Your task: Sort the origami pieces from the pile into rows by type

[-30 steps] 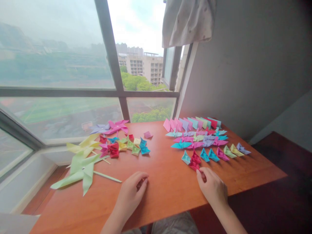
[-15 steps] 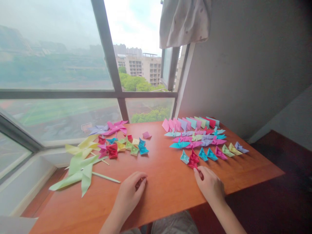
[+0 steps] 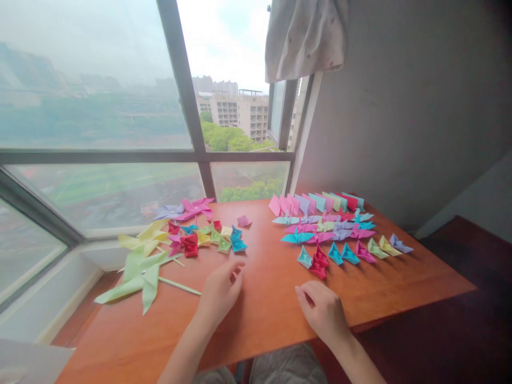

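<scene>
My left hand point(image 3: 221, 292) lies flat on the orange-brown table point(image 3: 268, 320). Its fingers stretch toward a loose pile of small folded paper pieces point(image 3: 208, 238), and I see nothing in it. My right hand point(image 3: 323, 311) rests knuckles up near the front edge, its fingers curled under and nothing visible in them. It sits just short of two red folded pieces point(image 3: 319, 262). These belong to the front row of folded paper shapes point(image 3: 352, 252), beside a teal one point(image 3: 304, 257).
Several rows of coloured folded papers point(image 3: 324, 216) fill the back right of the table. Paper pinwheels lie at the left: a green one point(image 3: 142, 274), a yellow one point(image 3: 146, 237) and a pink one point(image 3: 194, 207). Behind are a large window and a grey wall.
My right hand has drawn back toward me and to the left, away from the red piece it touched. My left hand has slid forward toward the loose pile.
</scene>
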Demonstrator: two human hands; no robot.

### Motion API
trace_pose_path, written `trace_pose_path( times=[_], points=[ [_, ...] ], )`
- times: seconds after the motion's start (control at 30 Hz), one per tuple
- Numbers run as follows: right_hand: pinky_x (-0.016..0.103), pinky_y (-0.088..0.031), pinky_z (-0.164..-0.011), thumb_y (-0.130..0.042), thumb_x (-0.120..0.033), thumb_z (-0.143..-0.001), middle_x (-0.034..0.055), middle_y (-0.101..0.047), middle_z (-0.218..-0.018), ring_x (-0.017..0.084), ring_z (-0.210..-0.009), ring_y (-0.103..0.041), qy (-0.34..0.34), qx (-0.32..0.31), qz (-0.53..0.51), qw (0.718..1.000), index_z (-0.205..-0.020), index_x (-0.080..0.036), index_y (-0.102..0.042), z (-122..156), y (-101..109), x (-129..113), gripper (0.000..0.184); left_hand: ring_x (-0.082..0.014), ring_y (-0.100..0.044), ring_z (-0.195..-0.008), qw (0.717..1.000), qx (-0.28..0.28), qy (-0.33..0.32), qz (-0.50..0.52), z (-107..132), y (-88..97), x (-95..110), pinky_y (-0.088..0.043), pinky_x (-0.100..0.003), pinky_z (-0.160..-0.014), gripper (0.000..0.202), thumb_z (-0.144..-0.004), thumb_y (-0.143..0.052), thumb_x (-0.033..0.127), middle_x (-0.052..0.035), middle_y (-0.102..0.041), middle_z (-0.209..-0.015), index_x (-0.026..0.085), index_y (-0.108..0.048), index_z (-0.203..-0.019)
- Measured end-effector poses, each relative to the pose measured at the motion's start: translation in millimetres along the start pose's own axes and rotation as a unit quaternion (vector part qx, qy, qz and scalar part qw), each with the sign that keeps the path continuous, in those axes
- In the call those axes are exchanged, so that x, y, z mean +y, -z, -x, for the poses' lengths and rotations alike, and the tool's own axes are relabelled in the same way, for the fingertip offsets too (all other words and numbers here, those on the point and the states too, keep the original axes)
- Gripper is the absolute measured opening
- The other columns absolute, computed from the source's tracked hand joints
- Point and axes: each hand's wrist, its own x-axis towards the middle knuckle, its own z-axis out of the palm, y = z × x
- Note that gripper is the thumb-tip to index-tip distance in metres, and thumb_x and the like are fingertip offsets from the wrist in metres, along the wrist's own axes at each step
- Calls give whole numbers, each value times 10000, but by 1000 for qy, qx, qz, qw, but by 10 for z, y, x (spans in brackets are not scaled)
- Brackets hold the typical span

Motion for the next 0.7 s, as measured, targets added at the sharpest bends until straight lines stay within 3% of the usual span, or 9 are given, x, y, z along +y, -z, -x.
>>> trace_pose_path(
  times=[0.13, 0.37, 0.53, 0.7],
  points=[
    [252, -323, -607, -454, -288, -975, -11, -550, -607, 122, -586, -512, 11, -25, -10, 1000, -642, -204, -517, -8, -89, -43, 349, -179, -687, -775, 992, 1, 7, -129, -301, 46, 143, -485, -255, -686, 219, -925, -480, 259, -43, -728, -903, 202, -628, -1076],
    [248, -330, -610, -442, -294, -976, -10, -548, -610, 120, -585, -516, 8, -31, -26, 999, -647, -203, -515, 29, -88, 16, 350, -279, -687, -875, 976, -4, 27, -216, -598, -82, 217, -475, -321, -714, 204, -918, -542, 335, -141, -698, -945, 158, -623, -977],
    [244, -334, -613, -439, -286, -975, -7, -548, -615, 122, -589, -518, 7, -30, -31, 999, -656, -202, -520, 34, -102, 10, 339, -251, -689, -834, 971, -16, 22, -238, -580, -88, 237, -471, -305, -701, 184, -948, -459, 223, -129, -693, -894, 157, -629, -923],
    [244, -339, -624, -460, -283, -967, -7, -553, -627, 124, -606, -524, -10, -41, -36, 998, -660, -199, -529, 45, -110, 6, 326, -243, -674, -823, 973, -19, -8, -230, -349, 13, 241, -466, -290, -667, 187, -944, -460, 211, -96, -682, -890, 177, -635, -888]
  ],
)
